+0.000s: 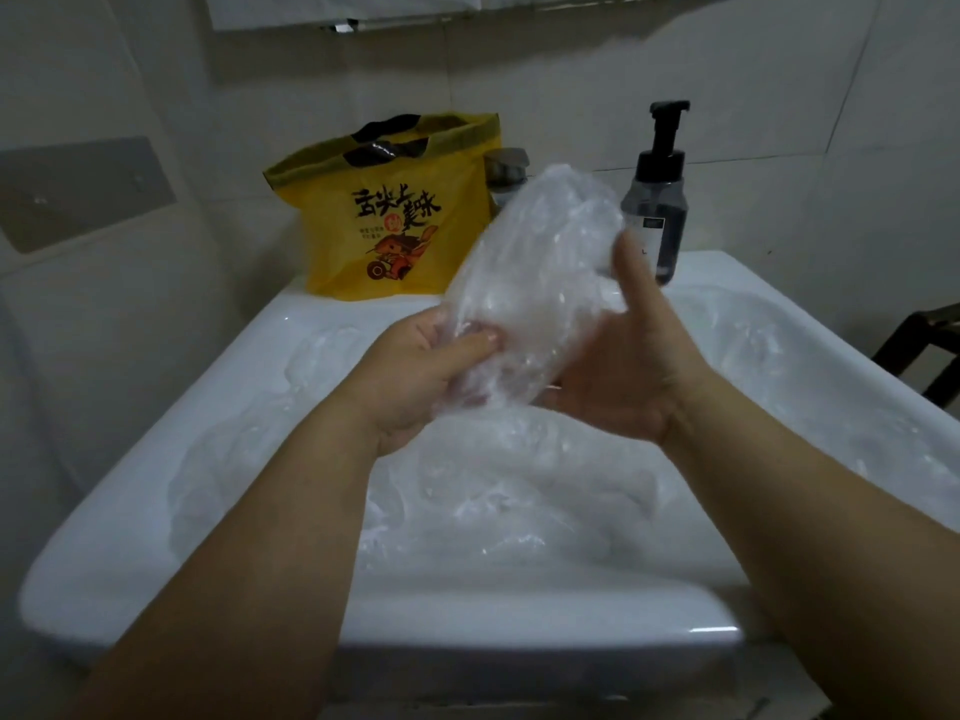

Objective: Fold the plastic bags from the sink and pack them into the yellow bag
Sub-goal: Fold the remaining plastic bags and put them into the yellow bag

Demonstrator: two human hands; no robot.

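A crumpled clear plastic bag [540,283] is held tilted above the sink [130,485]; more bags [493,501] fill its basin. The yellow bag [395,220] stands upright, far left.

The clear plastic bag [540,272] at centre is motion-blurred. It hides most of the tap [506,171] and the fingers of the right hand [618,376]. The small print on the yellow bag [389,236] is unreadable. The right edge cuts off a dark frame [935,314].
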